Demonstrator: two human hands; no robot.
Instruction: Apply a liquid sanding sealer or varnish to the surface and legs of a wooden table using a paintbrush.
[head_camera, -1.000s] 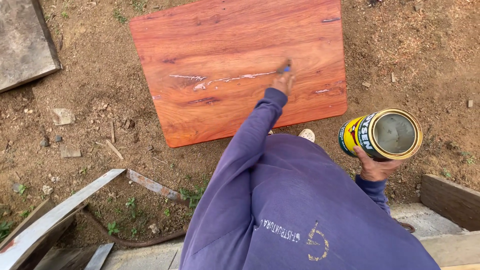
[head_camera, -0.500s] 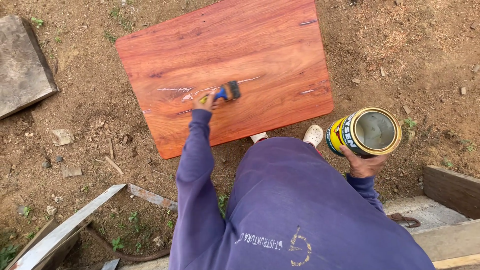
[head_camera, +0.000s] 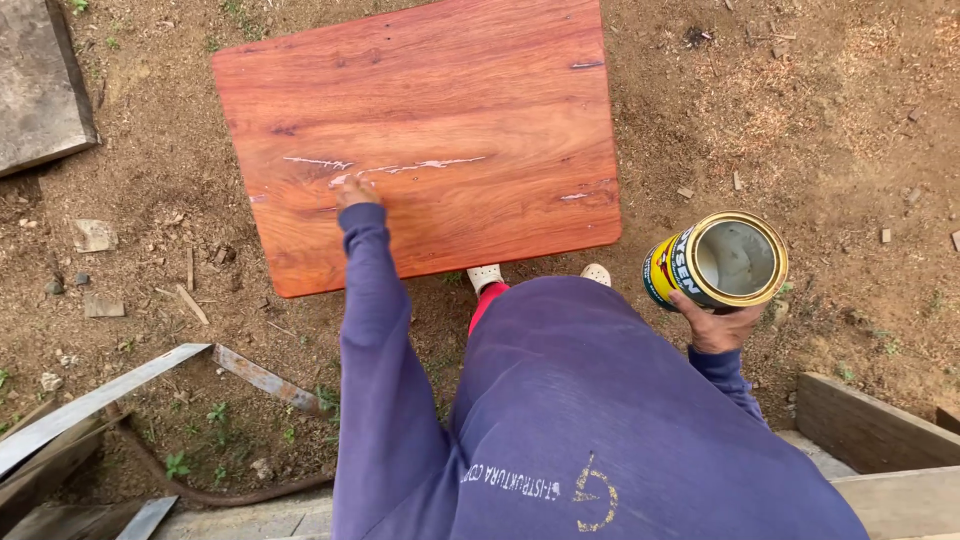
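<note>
While gripping open can (head_camera: 735, 258) tilted mouth-up in right hand (head_camera: 722, 326), left hand (head_camera: 356, 192), grip unclear, now nearer board's (head_camera: 420, 90) left edge than before.

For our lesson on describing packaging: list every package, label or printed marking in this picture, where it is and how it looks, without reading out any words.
Can: open round tin, right hand's grip beneath it, right of the board; yellow-and-blue label, grey inside.
Shirt print: pale lettering and a yellowish emblem on the purple shirt, bottom centre.
</note>
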